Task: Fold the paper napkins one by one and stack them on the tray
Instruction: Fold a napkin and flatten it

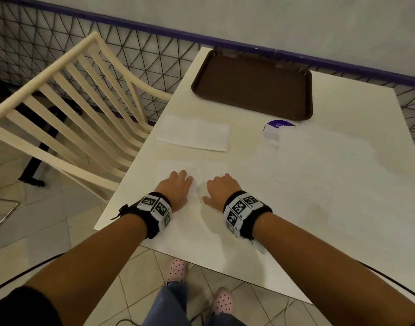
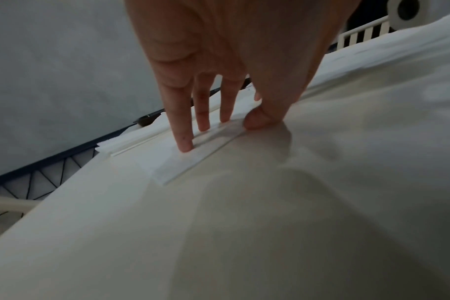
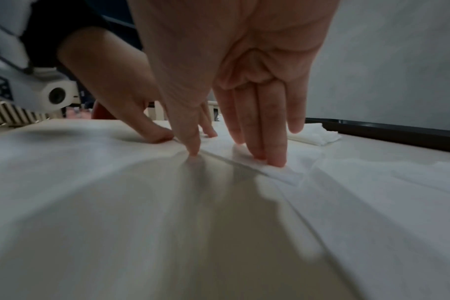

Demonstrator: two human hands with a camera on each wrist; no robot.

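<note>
Napkins of thin white paper number three on the pale rectangular table [image 1: 225, 231]: one folded strip [image 1: 194, 170] under your hands, one folded rectangle [image 1: 193, 132] just beyond it at twelve o'clock, and one larger sheet [image 1: 319, 158] spread flat at two o'clock. One dark brown plastic tray [image 1: 251, 85] sits at the far end, at about one o'clock, bare of napkins. One round blue-and-white sticker [image 1: 276, 129] lies between the tray and the spread sheet, partly under that sheet's corner.

Your left hand [image 1: 177, 188] lies on the left half of the folded strip [image 2: 172, 160], fingers [image 2: 184, 138] straight and spread, tips pressing down on the paper, thumb planted at its near edge. Your right hand [image 1: 221, 188] presses the right half of the same strip [image 3: 278, 170], fingers [image 3: 276, 150] straight and close together with tips on the paper, thumb down on the near fold. Neither hand grips anything; both are flat and pressing.

One cream slatted wooden chair [image 1: 67, 107] stands at ten o'clock, just beside the table's left edge.
</note>
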